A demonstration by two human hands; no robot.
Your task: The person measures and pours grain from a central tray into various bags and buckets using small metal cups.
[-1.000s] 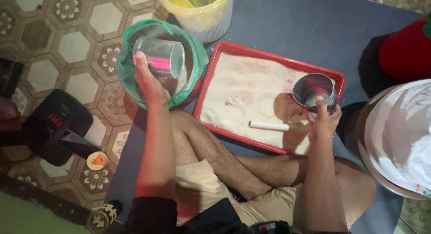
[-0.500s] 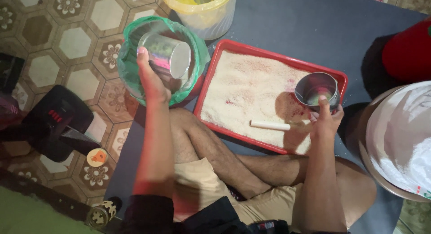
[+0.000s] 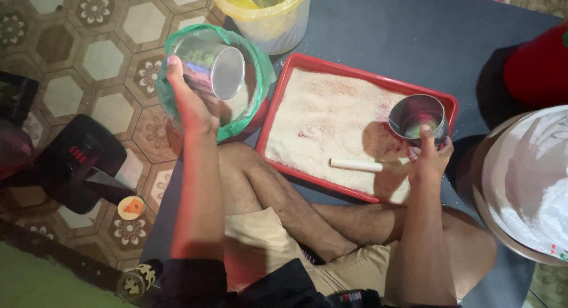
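Seated person, seen from above, legs crossed on a dark mat. Far left: a black object (image 3: 77, 163) and a small round lid (image 3: 131, 207) lie on the patterned tile floor. The left hand (image 3: 189, 104) is closed around a steel cup (image 3: 210, 68), tipped on its side with its mouth facing right, held over a green-lined bowl (image 3: 177, 39); whether grains are leaving it cannot be told. Centre: a red tray (image 3: 278, 101) filled with pale grains, a white stick (image 3: 356, 165) lying on them near the front edge. The right hand (image 3: 429, 160) grips a second steel cup (image 3: 418, 117) upright at the tray's right end, thumb on its rim. Judged step: emptying a measure into the bowl. The next scoop would call for righting the tipped cup and bringing it back across to the tray. Behind stands a yellow bucket (image 3: 278, 21); far right, a large white-lined basin (image 3: 526, 184).
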